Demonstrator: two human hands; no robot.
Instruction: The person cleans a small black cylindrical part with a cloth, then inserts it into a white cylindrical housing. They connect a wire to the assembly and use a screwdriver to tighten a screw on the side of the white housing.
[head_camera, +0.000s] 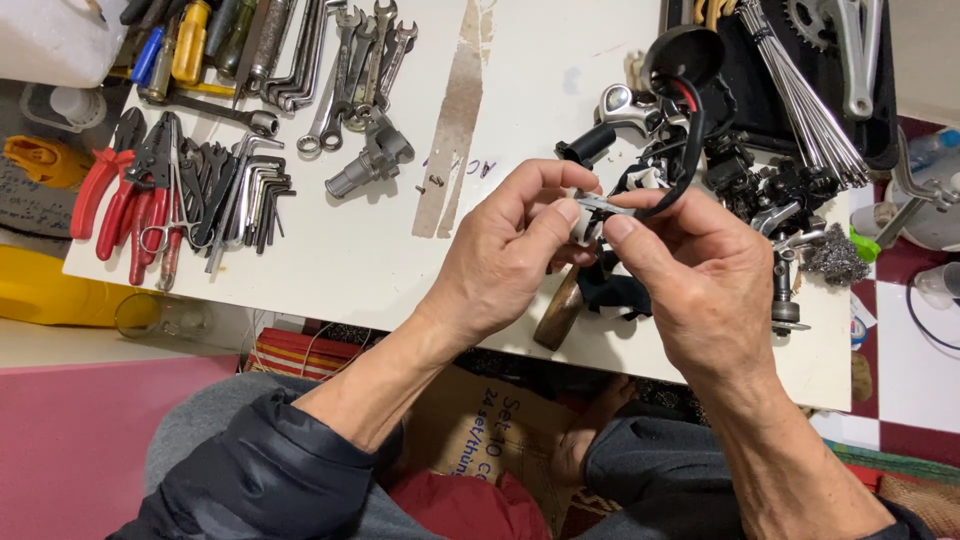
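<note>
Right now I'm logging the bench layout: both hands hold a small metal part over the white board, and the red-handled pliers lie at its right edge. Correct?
Not quite. The head view shows the red-handled pliers at the white board's left edge, not the right. The left hand and right hand do hold a small metal part.

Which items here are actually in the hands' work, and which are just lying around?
In hand:
- left hand and right hand, both pinching a small metal piece
- black cable looping from that piece

Lying about:
- red pliers
- hex keys
- spanners
- screwdrivers
- bundle of spokes
- crank arm
- white table
</note>
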